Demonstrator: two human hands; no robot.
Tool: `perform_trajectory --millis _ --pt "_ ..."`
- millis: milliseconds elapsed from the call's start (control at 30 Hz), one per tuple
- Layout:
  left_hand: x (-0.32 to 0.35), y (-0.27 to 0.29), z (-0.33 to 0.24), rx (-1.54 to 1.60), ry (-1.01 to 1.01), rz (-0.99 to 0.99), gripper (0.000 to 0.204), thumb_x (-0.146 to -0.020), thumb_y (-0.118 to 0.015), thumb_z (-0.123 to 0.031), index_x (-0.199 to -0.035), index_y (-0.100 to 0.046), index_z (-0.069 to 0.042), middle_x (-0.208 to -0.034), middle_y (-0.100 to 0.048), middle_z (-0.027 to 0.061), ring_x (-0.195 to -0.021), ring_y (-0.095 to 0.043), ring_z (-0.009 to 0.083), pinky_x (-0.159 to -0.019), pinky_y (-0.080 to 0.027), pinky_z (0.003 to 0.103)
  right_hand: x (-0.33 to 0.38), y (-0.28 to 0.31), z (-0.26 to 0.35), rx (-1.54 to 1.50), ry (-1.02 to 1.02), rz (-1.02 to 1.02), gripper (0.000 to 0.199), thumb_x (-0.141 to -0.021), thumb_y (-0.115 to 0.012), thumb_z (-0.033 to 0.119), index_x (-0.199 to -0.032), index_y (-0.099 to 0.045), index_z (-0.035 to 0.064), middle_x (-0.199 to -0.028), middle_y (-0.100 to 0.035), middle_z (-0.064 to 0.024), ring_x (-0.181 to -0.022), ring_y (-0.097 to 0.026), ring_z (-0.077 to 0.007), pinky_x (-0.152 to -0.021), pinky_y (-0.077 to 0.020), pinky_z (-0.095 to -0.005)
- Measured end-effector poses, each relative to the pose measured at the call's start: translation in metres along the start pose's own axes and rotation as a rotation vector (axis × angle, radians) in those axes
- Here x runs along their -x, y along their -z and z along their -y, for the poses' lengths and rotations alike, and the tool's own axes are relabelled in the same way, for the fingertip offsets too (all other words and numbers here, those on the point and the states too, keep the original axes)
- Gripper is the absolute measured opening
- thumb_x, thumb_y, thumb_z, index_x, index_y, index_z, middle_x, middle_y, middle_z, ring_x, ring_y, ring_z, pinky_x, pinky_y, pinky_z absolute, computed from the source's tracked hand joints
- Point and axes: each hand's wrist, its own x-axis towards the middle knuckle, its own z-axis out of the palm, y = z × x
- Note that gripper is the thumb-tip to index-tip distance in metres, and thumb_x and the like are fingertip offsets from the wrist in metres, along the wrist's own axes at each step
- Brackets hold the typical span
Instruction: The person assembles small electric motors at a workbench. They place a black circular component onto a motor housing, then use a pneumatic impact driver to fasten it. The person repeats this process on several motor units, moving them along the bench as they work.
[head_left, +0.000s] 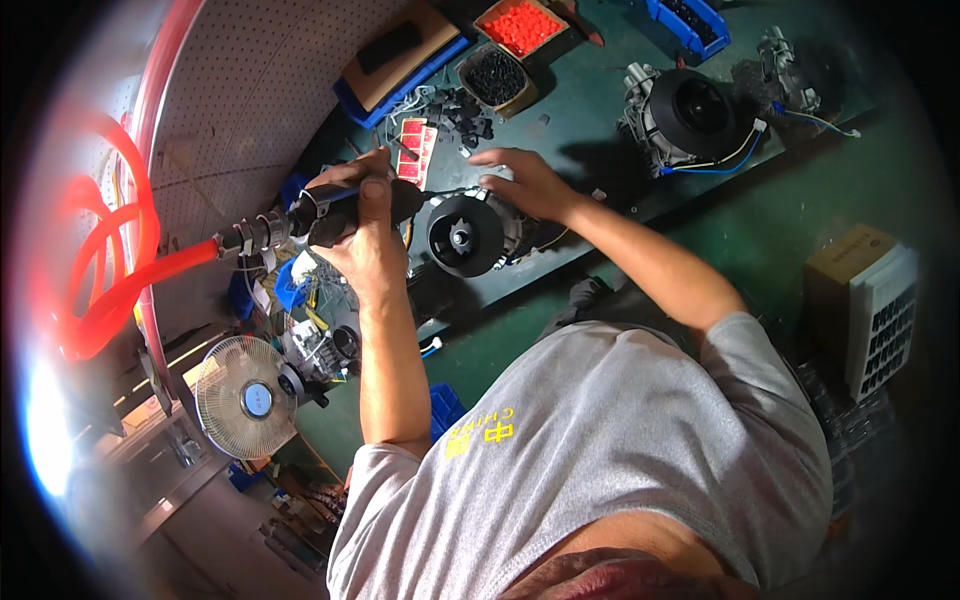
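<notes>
My left hand (370, 235) is wrapped round a black air screwdriver (345, 208) lying nearly level, its thumb on top of the body. The tool's thin bit (448, 192) reaches right to the upper edge of a motor unit with a black fan wheel (466, 236) on the bench. My right hand (525, 182) is over the far side of that unit, beside the bit's tip. Its index finger and thumb are apart, with nothing visible between them; the other fingers are partly hidden. A red coiled air hose (170, 268) joins the tool's rear end.
On the green bench (585, 110) stand a box of red parts (522, 27), a box of black screws (497, 78) and blue bins (690, 28). Another fan-wheel unit (690, 112) sits right. A desk fan (248, 397) is at lower left, cartons (850, 270) at right.
</notes>
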Motion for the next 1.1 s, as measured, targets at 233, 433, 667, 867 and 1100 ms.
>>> perform_trajectory --millis 233,433,667,867,1100 --pt "-0.006 0.003 -0.005 -0.019 0.034 -0.079 0.019 -0.092 -0.077 -0.013 -0.103 -0.068 0.0 -0.1 -0.075 0.0162 -0.096 -0.075 0.0304 -0.097 -0.057 0.048 -0.039 -0.005 -0.004 0.09 -0.024 0.496 0.023 -0.089 -0.074 0.013 -0.108 -0.074 0.0003 -0.098 -0.077 -0.0153 -0.093 -0.074 -0.0258 -0.085 -0.0558 -0.0367" --pt "-0.019 0.02 -0.054 -0.266 -0.037 -0.146 0.012 -0.088 -0.082 -0.011 -0.093 -0.075 -0.002 -0.087 -0.074 0.0043 -0.08 -0.067 0.0125 -0.079 -0.053 0.029 -0.034 -0.003 0.0 0.173 -0.058 0.389 0.031 -0.094 -0.065 0.014 -0.121 -0.07 0.0003 -0.115 -0.075 -0.0167 -0.109 -0.071 -0.0252 -0.094 -0.0541 -0.0349" --pt "0.056 0.049 -0.088 -0.253 0.206 -0.121 0.015 -0.084 -0.08 0.0 -0.096 -0.071 0.001 -0.086 -0.072 0.0051 -0.083 -0.068 0.0135 -0.081 -0.055 0.03 0.048 0.015 0.032 0.09 -0.234 -0.118 0.058 -0.09 -0.066 0.016 -0.145 -0.055 -0.0003 -0.139 -0.063 -0.0239 -0.132 -0.06 -0.0353 -0.111 -0.0458 -0.0406" --pt "0.109 0.043 -0.063 0.074 0.085 -0.219 0.031 -0.087 -0.081 -0.006 -0.109 -0.06 -0.001 -0.098 -0.074 0.0177 -0.093 -0.074 0.026 -0.092 -0.058 0.042 0.088 -0.018 0.03 0.273 -0.319 -0.025 0.1 -0.073 -0.089 0.024 -0.155 -0.038 -0.0031 -0.145 -0.056 -0.0243 -0.133 -0.057 -0.0315 -0.112 -0.0457 -0.0395" --pt "0.127 0.038 -0.051 0.045 0.006 -0.149 0.029 -0.09 -0.078 -0.002 -0.11 -0.058 0.001 -0.094 -0.07 0.0133 -0.099 -0.071 0.0272 -0.098 -0.057 0.049 0.086 -0.031 0.034 -0.116 -0.246 0.037 0.095 -0.074 -0.091 0.008 -0.153 -0.04 -0.004 -0.138 -0.062 -0.0129 -0.128 -0.058 -0.0187 -0.111 -0.0454 -0.0349"
